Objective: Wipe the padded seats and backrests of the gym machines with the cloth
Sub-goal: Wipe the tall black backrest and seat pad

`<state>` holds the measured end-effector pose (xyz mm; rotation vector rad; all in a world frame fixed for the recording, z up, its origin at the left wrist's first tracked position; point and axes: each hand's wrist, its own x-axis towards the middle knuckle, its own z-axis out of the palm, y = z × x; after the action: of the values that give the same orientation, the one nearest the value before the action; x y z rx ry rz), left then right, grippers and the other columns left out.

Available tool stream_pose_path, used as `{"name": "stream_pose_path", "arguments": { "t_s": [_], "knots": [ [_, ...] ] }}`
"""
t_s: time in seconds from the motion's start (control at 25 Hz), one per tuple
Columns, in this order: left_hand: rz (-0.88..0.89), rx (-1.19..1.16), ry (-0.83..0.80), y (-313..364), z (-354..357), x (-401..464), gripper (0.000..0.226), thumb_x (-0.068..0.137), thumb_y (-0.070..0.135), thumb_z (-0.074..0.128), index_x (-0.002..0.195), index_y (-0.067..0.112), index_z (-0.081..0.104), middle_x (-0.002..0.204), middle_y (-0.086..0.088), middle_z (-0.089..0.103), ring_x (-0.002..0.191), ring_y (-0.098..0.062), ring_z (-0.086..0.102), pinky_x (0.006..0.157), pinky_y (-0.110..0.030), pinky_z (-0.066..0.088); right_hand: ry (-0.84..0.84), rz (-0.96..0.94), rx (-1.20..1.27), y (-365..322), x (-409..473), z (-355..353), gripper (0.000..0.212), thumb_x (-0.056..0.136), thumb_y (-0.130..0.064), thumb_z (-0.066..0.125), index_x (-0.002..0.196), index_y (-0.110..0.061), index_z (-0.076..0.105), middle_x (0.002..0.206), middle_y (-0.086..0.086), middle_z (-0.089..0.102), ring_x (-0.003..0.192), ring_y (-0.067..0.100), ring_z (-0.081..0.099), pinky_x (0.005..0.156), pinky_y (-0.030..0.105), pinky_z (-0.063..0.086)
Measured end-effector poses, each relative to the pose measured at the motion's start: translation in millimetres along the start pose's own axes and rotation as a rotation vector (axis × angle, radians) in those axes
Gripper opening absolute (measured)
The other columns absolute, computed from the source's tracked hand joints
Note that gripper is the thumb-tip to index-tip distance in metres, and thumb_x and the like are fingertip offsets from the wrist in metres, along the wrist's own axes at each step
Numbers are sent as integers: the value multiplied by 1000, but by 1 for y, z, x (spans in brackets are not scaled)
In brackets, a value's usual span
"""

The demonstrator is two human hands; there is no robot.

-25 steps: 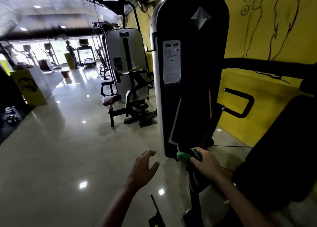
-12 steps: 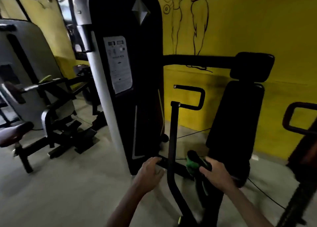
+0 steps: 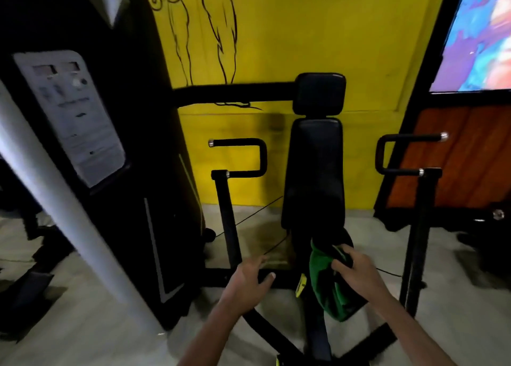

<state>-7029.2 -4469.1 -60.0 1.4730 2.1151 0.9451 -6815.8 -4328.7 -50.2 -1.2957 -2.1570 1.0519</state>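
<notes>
A gym machine stands before me with a black padded backrest [image 3: 315, 169] upright at centre and a square black head pad [image 3: 320, 93] above it. The seat below is mostly hidden by a green cloth [image 3: 325, 285]. My right hand [image 3: 356, 269] grips that cloth at its top, over the seat area. My left hand [image 3: 250, 275] hovers lower left of the seat with fingers loosely spread, holding nothing.
Two black handle frames flank the backrest, the left handle [image 3: 240, 158] and the right handle [image 3: 406, 155]. The tall black weight-stack housing [image 3: 116, 144] with a white post [image 3: 63, 205] fills the left. A yellow wall [image 3: 290, 33] is behind; an orange panel [image 3: 456, 158] stands right.
My view has swung right and closer, bringing the backrest to centre. The cloth now hangs lower and unfolded from my right hand. My left hand stays open beside it.
</notes>
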Motion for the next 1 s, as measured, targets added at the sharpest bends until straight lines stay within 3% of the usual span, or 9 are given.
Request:
{"name": "stream_pose_path", "arguments": {
  "t_s": [0.16, 0.48, 0.64, 0.72, 0.84, 0.92, 1.0],
  "knots": [
    [22, 37, -79, -23, -13, 51, 44, 93, 30, 57, 134, 15, 49, 133, 0, 52, 122, -8, 47, 91, -7, 29, 52, 47, -19, -3, 42, 16, 22, 88, -16, 64, 109, -10, 62, 92, 3, 66, 94, 24, 63, 77, 36, 50],
    [94, 1, -282, -42, 20, 191, 41, 94, 28, 57, 132, 14, 49, 128, 4, 50, 115, -5, 47, 89, -13, 35, 194, 195, -13, -7, 110, 17, 17, 82, -22, 63, 99, -18, 63, 84, 4, 68, 83, 23, 64, 71, 40, 50],
    [175, 10, -438, -45, 56, 266, 41, 91, 27, 61, 128, 11, 54, 128, -4, 56, 120, -18, 52, 100, -27, 41, 276, 296, -50, 0, 154, 19, 15, 83, -19, 65, 98, -20, 62, 83, 2, 67, 81, 23, 64, 70, 38, 50],
    [243, 45, -490, -40, 63, 306, 41, 91, 25, 61, 127, 9, 55, 128, -7, 57, 120, -19, 52, 100, -22, 37, 359, 351, -48, -6, 173, 18, 14, 84, -16, 66, 97, -15, 63, 82, 2, 68, 81, 21, 65, 72, 39, 51],
    [327, 20, -503, -30, 59, 364, 42, 92, 27, 58, 130, 10, 53, 130, -6, 54, 122, -19, 50, 99, -23, 36, 422, 408, -38, -20, 205, 10, 12, 86, -12, 64, 91, -22, 59, 81, -5, 65, 81, 17, 63, 71, 31, 48],
    [382, 32, -511, -28, 48, 396, 42, 94, 28, 55, 133, 11, 50, 133, -4, 51, 124, -18, 47, 100, -24, 37, 459, 426, -66, -27, 223, 8, 16, 87, -11, 63, 95, -23, 57, 82, -7, 61, 80, 15, 59, 67, 23, 41],
    [405, 23, -529, -32, 44, 423, 43, 95, 29, 54, 134, 11, 48, 134, -4, 50, 125, -18, 46, 100, -23, 36, 489, 447, -86, -30, 237, 5, 16, 87, -11, 63, 102, -16, 62, 86, -2, 61, 80, 15, 57, 68, 24, 40]
  ]
}}
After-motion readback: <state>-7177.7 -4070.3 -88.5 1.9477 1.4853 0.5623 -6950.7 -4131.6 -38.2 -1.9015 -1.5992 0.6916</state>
